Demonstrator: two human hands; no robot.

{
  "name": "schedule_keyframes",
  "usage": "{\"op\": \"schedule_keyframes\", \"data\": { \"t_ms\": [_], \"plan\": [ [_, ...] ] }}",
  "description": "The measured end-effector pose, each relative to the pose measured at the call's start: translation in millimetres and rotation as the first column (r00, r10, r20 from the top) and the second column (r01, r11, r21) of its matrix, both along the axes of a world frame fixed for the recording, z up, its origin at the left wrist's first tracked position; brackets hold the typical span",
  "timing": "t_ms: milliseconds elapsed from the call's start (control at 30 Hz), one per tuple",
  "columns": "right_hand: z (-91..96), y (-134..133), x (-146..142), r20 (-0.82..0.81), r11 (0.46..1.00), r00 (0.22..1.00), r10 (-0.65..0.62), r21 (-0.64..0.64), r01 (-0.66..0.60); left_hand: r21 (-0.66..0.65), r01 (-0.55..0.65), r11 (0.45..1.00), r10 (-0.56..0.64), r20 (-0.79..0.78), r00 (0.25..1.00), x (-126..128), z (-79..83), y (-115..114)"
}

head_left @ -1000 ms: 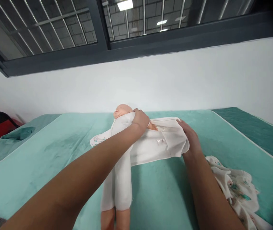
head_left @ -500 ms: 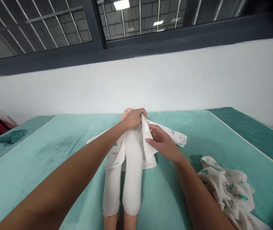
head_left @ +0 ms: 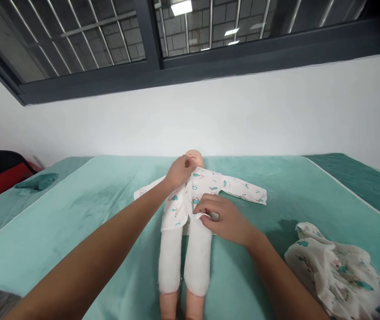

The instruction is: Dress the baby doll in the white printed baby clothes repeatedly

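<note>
arms: both forearms bare to the frame edge | hands: left hand (head_left: 180, 171) and right hand (head_left: 225, 221) bare

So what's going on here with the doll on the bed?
A person is handling a baby doll that lies face up on a teal bed cover. The doll wears a printed shirt drawn across its chest. The left hand is at the shirt's collar, by the doll's neck. The right hand pinches the shirt's lower edge at the waist. A crumpled printed cloth lies apart, to the right.
</note>
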State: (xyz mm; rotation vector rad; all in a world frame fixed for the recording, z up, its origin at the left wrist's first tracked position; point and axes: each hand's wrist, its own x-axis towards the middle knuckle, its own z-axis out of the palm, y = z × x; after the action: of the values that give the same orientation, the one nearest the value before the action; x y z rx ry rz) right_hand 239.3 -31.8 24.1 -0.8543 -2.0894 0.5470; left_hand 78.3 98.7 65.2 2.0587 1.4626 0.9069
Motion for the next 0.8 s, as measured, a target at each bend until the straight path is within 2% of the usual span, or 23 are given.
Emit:
{"op": "schedule_keyframes", "data": {
  "t_ms": [133,233,333,467,567,633,700,733,800],
  "plan": [
    [0.6,-1.6,1.8,-0.017,0.989,0.999,0.041,-0.144,-0.043,0.030,0.045,0.999,-0.043,-0.079,0.996,-1.3,-3.7,-7.6],
    [2.3,0.9,11.2,-0.105,0.943,0.991,0.080,-0.313,-0.109,0.066,0.035,0.997,-0.035,0.011,0.999,-9.7,-14.0,-23.5],
    [0.8,7.3,22.3,-0.261,0.873,0.964,0.053,-0.456,-0.172,0.134,0.008,0.991,-0.022,0.107,0.994,-28.1,-33.2,-58.5],
    [-6.9,14.3,24.2,-0.319,0.836,0.948,-0.010,-0.522,-0.167,-0.044,0.015,0.999,-0.012,0.084,0.996,-59.4,-62.3,-116.5],
    [-14.4,13.7,18.3,-0.324,0.732,0.943,0.079,-0.623,-0.276,-0.105,0.046,0.993,-0.029,0.157,0.987,-81.2,-77.8,-143.1],
    [-20.6,10.7,16.5,-0.356,0.662,0.926,0.124,-0.666,-0.344,-0.111,0.034,0.993,-0.010,0.211,0.978,-95.2,-86.1,-146.5],
    [-28.8,6.4,18.4,-0.374,0.641,0.921,0.108,-0.682,-0.352,-0.110,-0.035,0.993,0.058,0.216,0.975,-108.9,-94.5,-139.5],
    [-33.9,3.8,20.5,-0.375,0.653,0.924,0.075,-0.682,-0.329,-0.107,-0.084,0.991,0.105,0.198,0.975,-115.2,-98.6,-133.2],
    [-46.1,-1.9,26.7,-0.388,0.717,0.919,-0.074,-0.661,-0.222,-0.104,-0.160,0.982,0.175,0.148,0.973,-126.5,-105.2,-117.6]
  ]
}}
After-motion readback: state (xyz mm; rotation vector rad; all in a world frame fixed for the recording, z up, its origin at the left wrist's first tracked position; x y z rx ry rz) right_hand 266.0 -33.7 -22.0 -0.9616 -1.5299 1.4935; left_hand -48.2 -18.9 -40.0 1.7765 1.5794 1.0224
